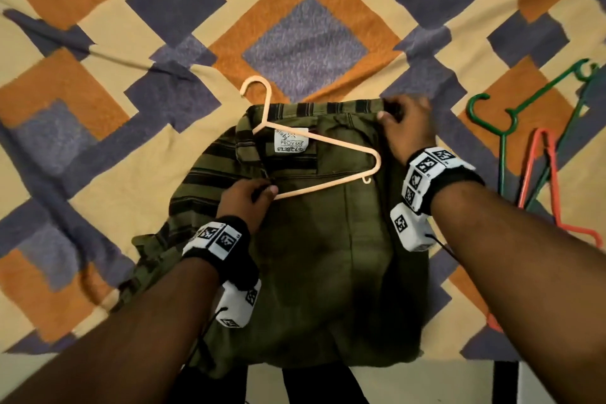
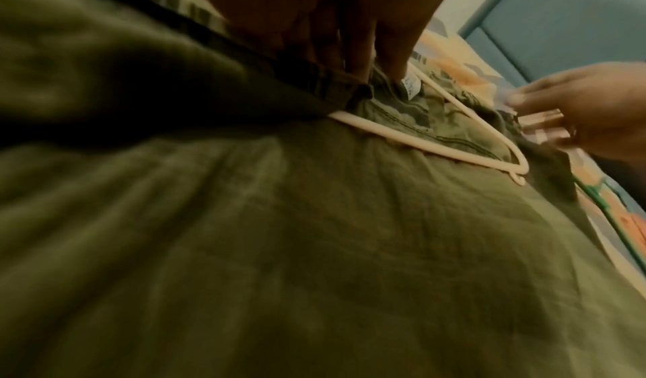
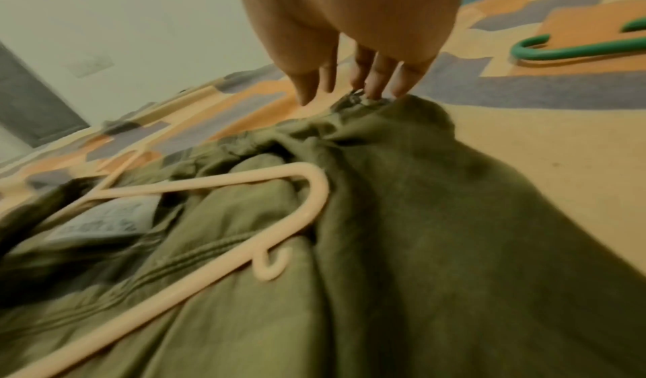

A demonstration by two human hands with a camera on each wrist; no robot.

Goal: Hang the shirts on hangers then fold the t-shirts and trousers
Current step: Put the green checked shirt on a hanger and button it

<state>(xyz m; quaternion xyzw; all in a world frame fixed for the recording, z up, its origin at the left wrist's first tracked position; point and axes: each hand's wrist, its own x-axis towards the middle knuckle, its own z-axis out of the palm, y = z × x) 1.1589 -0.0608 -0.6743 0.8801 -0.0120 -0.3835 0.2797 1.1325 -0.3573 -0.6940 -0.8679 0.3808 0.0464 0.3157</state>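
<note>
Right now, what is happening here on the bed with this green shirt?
A person is putting an olive green shirt onto a peach hanger on a patterned bedspread. The left hand pinches the shirt's front edge near the hanger's bar; the right hand grips the shirt's top corner. The hanger lies on the opened shirt, not yet covered by it. Green hangers and an orange hanger wait at the right.

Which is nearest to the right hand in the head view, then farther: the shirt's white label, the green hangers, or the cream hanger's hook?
1. White label, left of the right hand, on the olive shirt.
2. Green hangers, to its right.
3. Cream hanger's hook, far left.
</note>
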